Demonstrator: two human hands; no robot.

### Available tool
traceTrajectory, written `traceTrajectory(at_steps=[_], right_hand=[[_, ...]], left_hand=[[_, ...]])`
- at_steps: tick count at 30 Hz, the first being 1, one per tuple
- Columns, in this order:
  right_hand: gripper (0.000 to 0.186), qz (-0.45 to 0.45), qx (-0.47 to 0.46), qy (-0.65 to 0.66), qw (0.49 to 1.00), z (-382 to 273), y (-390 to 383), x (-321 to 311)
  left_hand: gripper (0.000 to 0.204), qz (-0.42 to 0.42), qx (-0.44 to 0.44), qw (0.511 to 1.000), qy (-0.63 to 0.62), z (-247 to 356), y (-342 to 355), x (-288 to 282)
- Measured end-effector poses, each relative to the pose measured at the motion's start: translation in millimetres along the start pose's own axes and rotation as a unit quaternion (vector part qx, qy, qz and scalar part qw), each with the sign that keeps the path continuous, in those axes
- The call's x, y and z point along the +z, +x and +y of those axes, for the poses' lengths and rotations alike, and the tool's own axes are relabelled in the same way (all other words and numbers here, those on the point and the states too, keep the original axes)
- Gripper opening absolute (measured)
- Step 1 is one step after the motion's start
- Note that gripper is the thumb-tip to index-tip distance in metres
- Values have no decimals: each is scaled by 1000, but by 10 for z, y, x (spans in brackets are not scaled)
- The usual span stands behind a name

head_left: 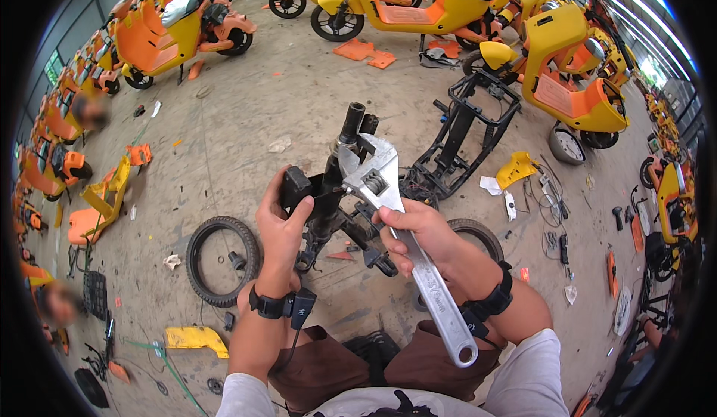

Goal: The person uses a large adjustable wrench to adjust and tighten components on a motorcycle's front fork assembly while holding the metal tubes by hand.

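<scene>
In front of me stands a black scooter frame with its steering tube [352, 123] pointing up. My right hand [418, 234] is closed around the handle of a large silver adjustable wrench [433, 286]. The wrench's jaws are at the collar of the steering tube; whether they grip a nut there I cannot tell. My left hand [278, 221] wraps around a black block-shaped part [297, 184] beside the tube, its thumb on the near side and its other fingers partly hidden. The wrench handle slants down toward my right thigh.
A black tyre [222, 260] lies left of the frame, another [478, 238] at the right. Farther off lies a second bare frame [459, 137]. Yellow panels [196, 339], cables [549, 193] and orange pieces litter the floor. Rows of yellow scooters [411, 6] stand around.
</scene>
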State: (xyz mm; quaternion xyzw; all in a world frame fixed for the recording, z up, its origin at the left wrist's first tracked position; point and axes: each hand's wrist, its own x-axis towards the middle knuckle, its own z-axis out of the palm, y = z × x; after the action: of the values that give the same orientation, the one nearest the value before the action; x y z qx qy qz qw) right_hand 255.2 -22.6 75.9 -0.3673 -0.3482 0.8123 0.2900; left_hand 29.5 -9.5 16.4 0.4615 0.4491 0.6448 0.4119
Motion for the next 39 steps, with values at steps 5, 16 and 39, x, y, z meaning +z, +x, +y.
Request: traceTrajectory(at_steps=[5,16,39], right_hand=[[26,31,18,76,996,85,36,311],[26,17,-77,220,972,250,381,1153],[28,53,-46,-10,997,251,-139,223]], left_hand=[[59,-2,17,1000,10,0,-10,38],[63,-47,44,998,-19,-331,128,-260],[57,-21,22,1000,-5,-29,0,-53]])
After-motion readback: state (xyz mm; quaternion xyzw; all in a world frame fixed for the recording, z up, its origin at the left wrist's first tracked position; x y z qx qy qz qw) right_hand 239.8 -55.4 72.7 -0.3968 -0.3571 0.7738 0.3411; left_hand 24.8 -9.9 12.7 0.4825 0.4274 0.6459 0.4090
